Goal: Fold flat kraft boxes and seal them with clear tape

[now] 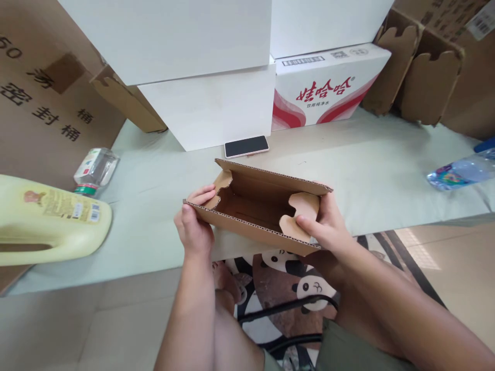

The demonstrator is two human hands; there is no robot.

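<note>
A small brown corrugated cardboard box (253, 203) is held in mid-air over the near edge of the pale sheet (371, 175), its open top facing me. My left hand (193, 226) grips its left end, thumb on the front wall, fingers curled on the inner flap. My right hand (328, 226) grips the right end, thumb pressing a rounded inner flap inward. The box is empty inside.
A phone (246, 146) lies face up just behind the box. White boxes (209, 103) and a red-printed carton (328, 87) stand at the back. A yellow jug (50, 226) and a clear bottle (95, 170) lie left; a plastic bottle (462, 172) lies right. Brown cartons (425, 77) stand far right.
</note>
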